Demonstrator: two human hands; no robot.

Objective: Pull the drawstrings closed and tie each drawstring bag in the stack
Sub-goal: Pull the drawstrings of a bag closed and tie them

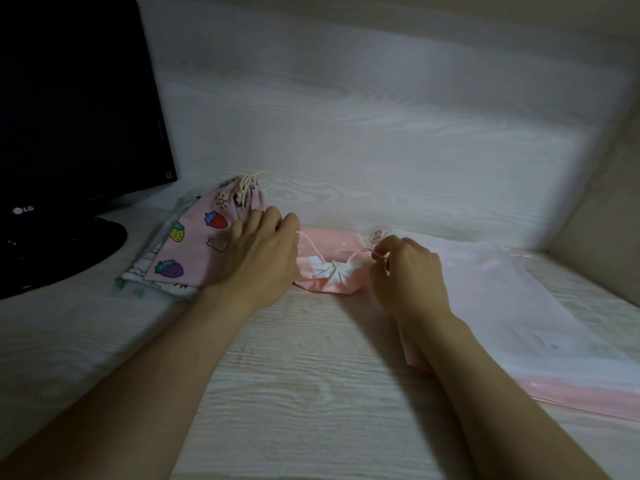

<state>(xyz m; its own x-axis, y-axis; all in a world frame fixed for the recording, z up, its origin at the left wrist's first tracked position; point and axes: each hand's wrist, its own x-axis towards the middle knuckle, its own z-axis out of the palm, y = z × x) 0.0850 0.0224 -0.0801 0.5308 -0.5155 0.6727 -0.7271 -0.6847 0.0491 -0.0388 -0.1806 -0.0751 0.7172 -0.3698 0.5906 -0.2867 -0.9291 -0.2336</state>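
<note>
In the middle of the frame, a small pink drawstring bag (313, 249) lies on the pale wood-grain bench (311, 358). Its mouth is gathered tight, and the white lining shows there in folds. The pink drawstring (311, 249) comes out from the gathered mouth to both sides.

The right hand (407, 275) is just right of the bag. Its fingers (381, 259) are curled and pinch the right end of the drawstring, which runs fairly straight from the mouth to them. The left hand (263, 252) is just left of the bag, seen from the back. Its fingers reach loosely forward over the edge of a strawberry-print bag (194, 244). The left end of the drawstring goes up to the thumb side of this hand, but I cannot tell if the fingers really hold it.

The strawberry-print bag is at centre left, already drawn closed with a cream cord (247, 185) at its top. It lies on other printed bags (152, 280). At the right of the frame there is a flat stack of pale pink bags (519, 313), partly under the right forearm. A dark monitor (69, 116) stands in the upper left.
</note>
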